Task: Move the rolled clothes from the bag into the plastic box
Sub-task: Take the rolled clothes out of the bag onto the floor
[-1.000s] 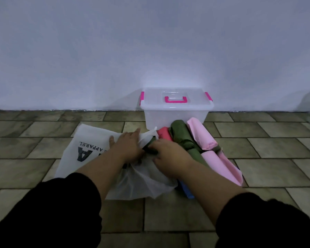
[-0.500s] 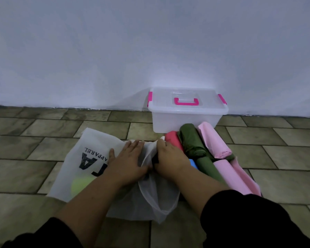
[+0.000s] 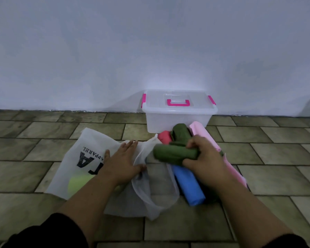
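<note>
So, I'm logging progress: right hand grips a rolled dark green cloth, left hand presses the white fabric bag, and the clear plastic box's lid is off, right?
No: the head view shows the lid on the clear plastic box. The right hand does grip the rolled dark green cloth; the left hand presses the white fabric bag.

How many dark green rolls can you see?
2. One dark green roll is gripped by the right hand; the other green roll lies behind it, between the red roll and a pink roll. More may hide under that arm.
</note>
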The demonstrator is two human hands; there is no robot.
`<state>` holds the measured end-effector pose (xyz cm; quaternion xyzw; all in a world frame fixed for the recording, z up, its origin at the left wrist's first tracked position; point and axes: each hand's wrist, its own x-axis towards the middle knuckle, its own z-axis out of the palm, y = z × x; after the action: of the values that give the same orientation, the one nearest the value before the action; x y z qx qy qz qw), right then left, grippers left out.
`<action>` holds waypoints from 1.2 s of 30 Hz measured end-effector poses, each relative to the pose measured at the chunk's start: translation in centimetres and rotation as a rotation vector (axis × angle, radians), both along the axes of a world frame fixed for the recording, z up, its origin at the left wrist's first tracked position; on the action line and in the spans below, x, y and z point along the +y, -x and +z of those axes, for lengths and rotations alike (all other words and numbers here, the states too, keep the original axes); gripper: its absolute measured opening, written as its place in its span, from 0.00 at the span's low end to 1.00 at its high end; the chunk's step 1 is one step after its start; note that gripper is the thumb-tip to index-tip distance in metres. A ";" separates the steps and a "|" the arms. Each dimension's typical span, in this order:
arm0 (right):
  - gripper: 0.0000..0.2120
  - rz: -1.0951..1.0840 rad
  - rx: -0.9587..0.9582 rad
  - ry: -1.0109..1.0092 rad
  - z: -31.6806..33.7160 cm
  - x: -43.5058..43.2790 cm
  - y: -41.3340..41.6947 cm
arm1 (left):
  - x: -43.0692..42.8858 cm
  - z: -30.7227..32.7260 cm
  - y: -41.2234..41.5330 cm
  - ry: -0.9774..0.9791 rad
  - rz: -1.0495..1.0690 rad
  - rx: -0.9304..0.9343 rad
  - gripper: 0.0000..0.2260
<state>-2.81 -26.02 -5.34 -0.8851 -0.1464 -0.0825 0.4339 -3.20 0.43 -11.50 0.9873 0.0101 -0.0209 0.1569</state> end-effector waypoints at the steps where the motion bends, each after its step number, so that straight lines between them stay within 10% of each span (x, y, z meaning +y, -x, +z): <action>1: 0.18 -0.096 -0.042 -0.045 0.1 -1.7 0.5 | -0.1 -0.1 0.0 -0.009 0.001 0.003 0.42; 5: 0.16 -0.412 -0.194 0.012 -1.4 -6.0 2.9 | -0.5 0.3 0.1 -0.048 -0.008 0.003 0.42; 15: 0.15 -0.434 -0.034 0.536 -2.3 -5.9 4.1 | -2.9 -0.2 4.8 -0.319 0.097 -0.021 0.40; 19: 0.17 -0.257 -0.249 0.321 -1.5 -1.4 5.8 | -3.0 0.0 6.0 -0.305 0.032 -0.008 0.39; 23: 0.22 0.179 -0.025 0.215 -4.4 5.5 8.9 | -1.9 1.4 7.4 -0.133 0.019 -0.089 0.35; 29: 0.33 0.112 0.140 0.174 -7.6 5.7 9.1 | 6.7 3.7 8.0 0.038 0.675 -0.294 0.34; 36: 0.32 0.083 0.060 0.218 -8.1 5.4 10.0 | 9.0 2.7 7.4 0.166 0.643 -0.231 0.18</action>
<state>-12.79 -20.58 -13.45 -0.9223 -0.1778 -0.0216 0.3426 -10.62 9.39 -8.79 0.9133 0.3010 0.1409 0.2352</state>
